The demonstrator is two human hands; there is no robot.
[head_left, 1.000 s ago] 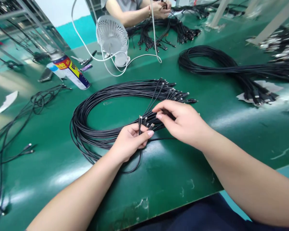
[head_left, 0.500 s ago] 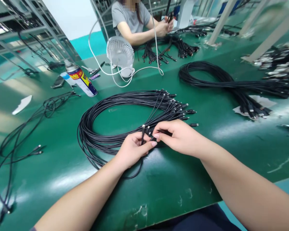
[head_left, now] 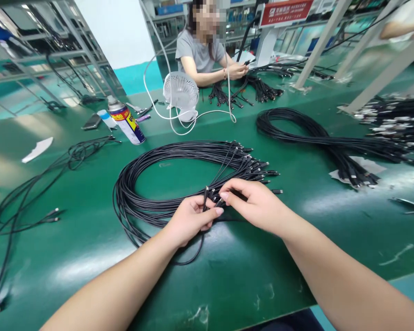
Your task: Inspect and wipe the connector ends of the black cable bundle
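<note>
A large coil of black cables [head_left: 124, 184] lies on the green table, its metal-tipped plugs bunched at the right. In front of that bunch, my left hand [head_left: 193, 218] is closed around a black cable end [head_left: 205, 197] whose plug points upward between thumb and fingers. My right hand [head_left: 251, 200] pinches another dark cable end close by, its tip near my left thumb; the fingers partly hide it. One loose cable loop hangs below my left hand onto the table.
A spray can [head_left: 127, 123] and a small white fan [head_left: 181, 92] stand behind the coil. Loose cables [head_left: 20, 197] lie at left, another cable bundle [head_left: 296, 124] at right, tweezers [head_left: 409, 205] near the right edge. Across the table a co-worker [head_left: 200, 55] handles cables.
The camera view has tilted up, so the scene sits lower and more of the background shows. Both hands keep nearly the same pose at the cable ends.
</note>
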